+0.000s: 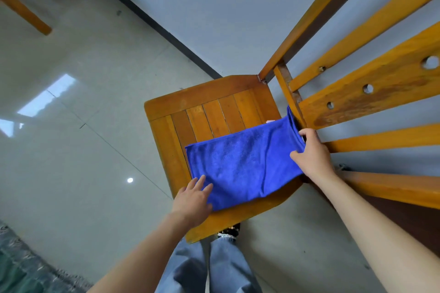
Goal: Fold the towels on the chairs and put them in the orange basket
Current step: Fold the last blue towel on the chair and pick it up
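Now: towel [240, 166] mid-fold on chair [214, 114].
Left grip [192, 200] flat, pins corner so cloth won't slip; right grip [312, 152] pinches far edge, prob. to fold over.

You see a bright, evenly lit scene with soft shadows. The glossy floor [78, 154] carries a window-shaped glare patch [47, 98] and a small bright spot [130, 180]. Wide-angle distortion splays the chair back rails [357, 93] rightward.
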The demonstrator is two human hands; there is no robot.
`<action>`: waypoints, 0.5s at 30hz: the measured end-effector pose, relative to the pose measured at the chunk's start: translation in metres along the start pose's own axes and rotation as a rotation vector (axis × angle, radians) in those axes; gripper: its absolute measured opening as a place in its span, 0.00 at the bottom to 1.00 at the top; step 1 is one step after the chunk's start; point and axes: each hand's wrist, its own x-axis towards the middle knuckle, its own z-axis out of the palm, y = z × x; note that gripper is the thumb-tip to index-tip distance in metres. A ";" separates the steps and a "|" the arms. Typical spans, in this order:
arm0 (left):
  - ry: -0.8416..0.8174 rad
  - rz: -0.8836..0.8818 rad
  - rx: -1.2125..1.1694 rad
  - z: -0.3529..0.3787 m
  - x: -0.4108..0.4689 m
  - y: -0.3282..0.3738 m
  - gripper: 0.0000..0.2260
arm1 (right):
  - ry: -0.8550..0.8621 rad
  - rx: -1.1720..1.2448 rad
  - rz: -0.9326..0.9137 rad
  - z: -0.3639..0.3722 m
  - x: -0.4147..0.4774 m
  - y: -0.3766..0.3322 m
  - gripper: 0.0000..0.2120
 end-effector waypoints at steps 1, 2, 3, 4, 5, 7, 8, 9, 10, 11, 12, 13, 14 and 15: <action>-0.014 -0.011 -0.047 0.001 0.000 0.002 0.25 | -0.017 -0.089 -0.046 0.002 -0.003 0.001 0.23; -0.020 -0.032 -0.109 0.003 -0.001 0.002 0.25 | -0.028 -0.161 -0.074 0.005 -0.006 0.002 0.27; -0.014 -0.061 -0.184 0.004 0.000 0.000 0.25 | -0.024 -0.204 -0.091 0.006 -0.009 0.002 0.29; 0.005 -0.092 -0.268 0.003 -0.001 -0.002 0.25 | -0.009 -0.214 -0.101 0.008 -0.012 0.001 0.31; 0.028 -0.124 -0.375 0.002 -0.002 -0.004 0.24 | 0.006 -0.200 -0.118 0.009 -0.016 -0.001 0.31; 0.068 -0.208 -0.730 0.000 -0.003 -0.009 0.23 | 0.011 -0.130 -0.196 0.015 -0.026 -0.010 0.31; 0.064 -0.257 -0.948 -0.002 -0.003 -0.011 0.21 | -0.001 -0.093 -0.252 0.018 -0.033 -0.016 0.31; 0.056 -0.303 -1.148 -0.004 -0.004 -0.013 0.20 | -0.018 -0.066 -0.311 0.023 -0.041 -0.024 0.31; 0.049 -0.343 -1.305 -0.005 -0.004 -0.016 0.19 | -0.033 -0.047 -0.366 0.029 -0.050 -0.032 0.31; 0.038 -0.378 -1.418 -0.005 -0.003 -0.017 0.18 | -0.048 -0.026 -0.405 0.037 -0.057 -0.038 0.31; 0.027 -0.403 -1.507 -0.005 -0.003 -0.018 0.17 | -0.063 0.008 -0.419 0.047 -0.064 -0.044 0.31; 0.019 -0.421 -1.575 -0.005 -0.002 -0.018 0.17 | -0.090 0.054 -0.398 0.058 -0.070 -0.048 0.30; 0.014 -0.434 -1.629 -0.006 -0.003 -0.016 0.18 | -0.121 0.114 -0.343 0.069 -0.075 -0.051 0.29; 0.009 -0.441 -1.666 -0.007 -0.003 -0.015 0.19 | -0.149 0.180 -0.263 0.080 -0.079 -0.054 0.27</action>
